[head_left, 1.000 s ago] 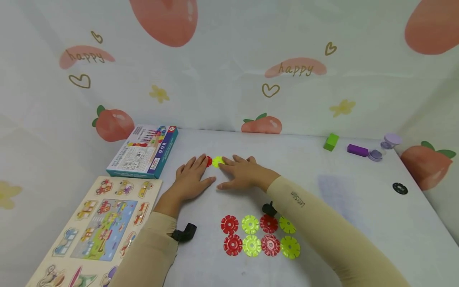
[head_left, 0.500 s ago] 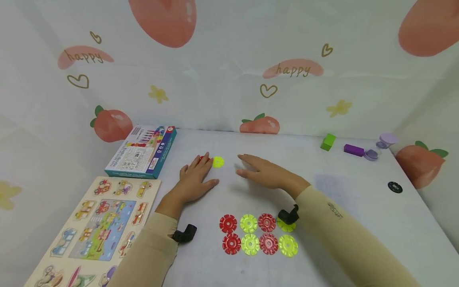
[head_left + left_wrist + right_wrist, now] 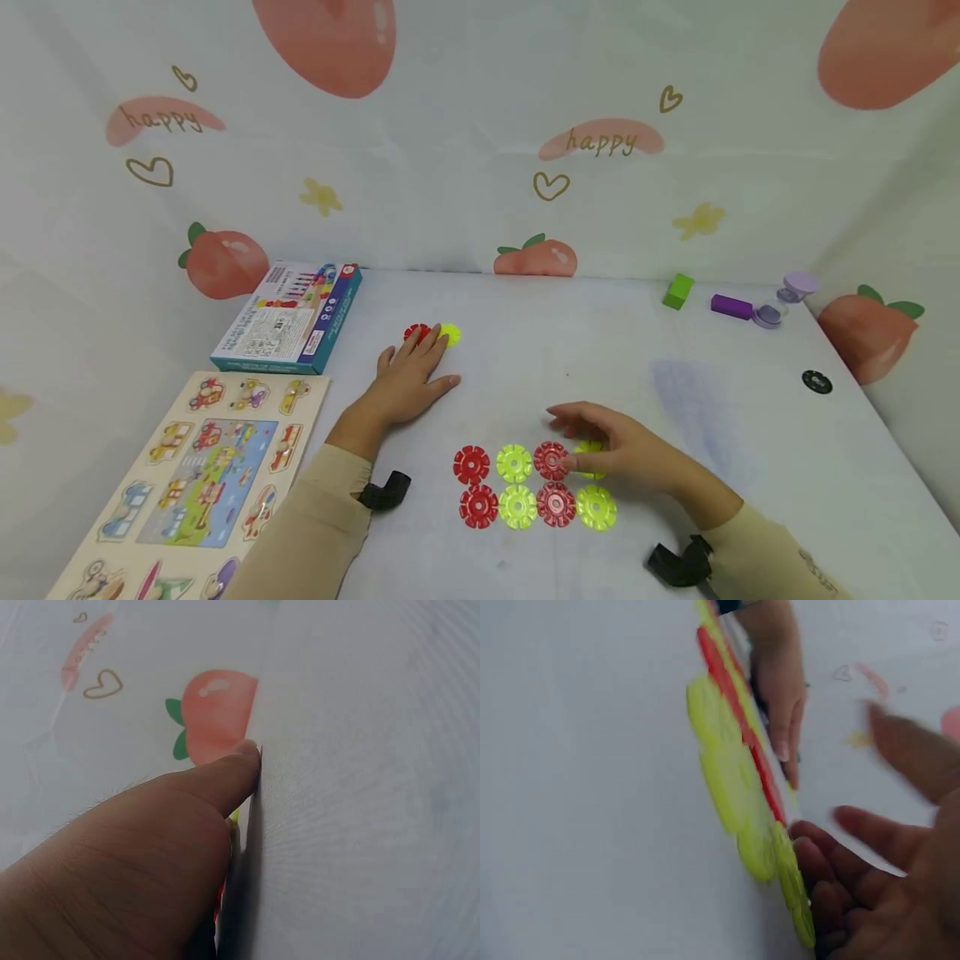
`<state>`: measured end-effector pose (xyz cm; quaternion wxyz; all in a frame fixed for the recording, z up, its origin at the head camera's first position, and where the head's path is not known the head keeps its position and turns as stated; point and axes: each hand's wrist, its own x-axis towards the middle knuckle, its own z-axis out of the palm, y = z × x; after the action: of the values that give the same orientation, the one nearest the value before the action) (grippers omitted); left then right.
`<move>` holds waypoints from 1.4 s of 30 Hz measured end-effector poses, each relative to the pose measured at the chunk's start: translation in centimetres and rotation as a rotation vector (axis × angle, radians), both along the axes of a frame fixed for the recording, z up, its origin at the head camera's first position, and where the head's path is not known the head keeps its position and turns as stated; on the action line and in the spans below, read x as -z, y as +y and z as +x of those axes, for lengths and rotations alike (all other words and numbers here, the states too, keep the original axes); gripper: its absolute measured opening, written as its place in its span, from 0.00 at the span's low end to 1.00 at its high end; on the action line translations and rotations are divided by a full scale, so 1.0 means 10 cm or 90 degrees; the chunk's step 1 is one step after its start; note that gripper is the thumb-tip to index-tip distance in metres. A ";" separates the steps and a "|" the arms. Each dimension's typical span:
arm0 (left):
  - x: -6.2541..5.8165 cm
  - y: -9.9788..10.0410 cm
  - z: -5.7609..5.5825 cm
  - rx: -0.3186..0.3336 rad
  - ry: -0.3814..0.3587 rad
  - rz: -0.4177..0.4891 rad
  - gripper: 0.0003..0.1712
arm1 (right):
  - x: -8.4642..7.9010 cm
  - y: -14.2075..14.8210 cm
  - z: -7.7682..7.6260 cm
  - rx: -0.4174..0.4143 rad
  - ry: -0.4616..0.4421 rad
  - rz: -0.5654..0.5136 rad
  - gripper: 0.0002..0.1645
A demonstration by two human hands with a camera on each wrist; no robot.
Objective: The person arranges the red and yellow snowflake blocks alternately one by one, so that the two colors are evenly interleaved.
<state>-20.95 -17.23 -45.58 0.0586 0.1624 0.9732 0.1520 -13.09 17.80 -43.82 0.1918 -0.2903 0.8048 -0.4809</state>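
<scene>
My left hand [image 3: 408, 379] lies on the cloth with fingers spread, the fingertips touching a red notched disc [image 3: 414, 333] and reaching the edge of a yellow notched disc [image 3: 452, 333] beside it. Closer to me, two rows of red and yellow discs alternate, among them a red disc [image 3: 478, 506] and a yellow disc [image 3: 596, 507]. Over the back right end of these rows my right hand [image 3: 630, 450] hovers, partly covering a yellow disc [image 3: 592, 447]. Its fingers are loosely bent, with nothing held in the right wrist view, where the hand [image 3: 889, 877] is blurred.
A flat box [image 3: 288, 321] and a wooden picture puzzle board [image 3: 300, 442] lie on the left. Toward the back right are a green block [image 3: 678, 292], a purple block [image 3: 731, 307] and a small clear-and-lilac item [image 3: 780, 304]. A black round piece [image 3: 817, 382] lies near the right edge.
My right hand has left the yellow disc at the back and moved right and toward me, to the disc rows. My left hand stays by the back pair, its fingers slightly shifted.
</scene>
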 end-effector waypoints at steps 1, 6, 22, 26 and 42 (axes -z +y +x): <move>0.00 0.00 0.00 -0.001 0.002 0.000 0.47 | 0.04 0.00 0.03 -0.004 0.018 0.013 0.34; 0.02 -0.02 -0.02 -0.003 0.013 -0.001 0.47 | 0.14 -0.08 0.10 -0.011 0.119 0.073 0.24; 0.02 -0.02 0.01 0.002 0.007 0.015 0.46 | -0.10 -0.29 -0.24 0.126 0.035 0.136 0.10; 0.03 -0.02 0.00 0.006 0.008 0.008 0.47 | -0.17 -0.42 -0.56 0.175 -0.045 0.103 0.07; 0.03 -0.02 -0.02 -0.014 0.008 -0.004 0.50 | -0.26 -0.91 -0.88 0.125 0.118 0.379 0.31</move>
<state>-21.10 -17.45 -45.84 0.0514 0.1523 0.9758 0.1485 -21.90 8.72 -41.24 0.1472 -0.1852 0.9481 -0.2124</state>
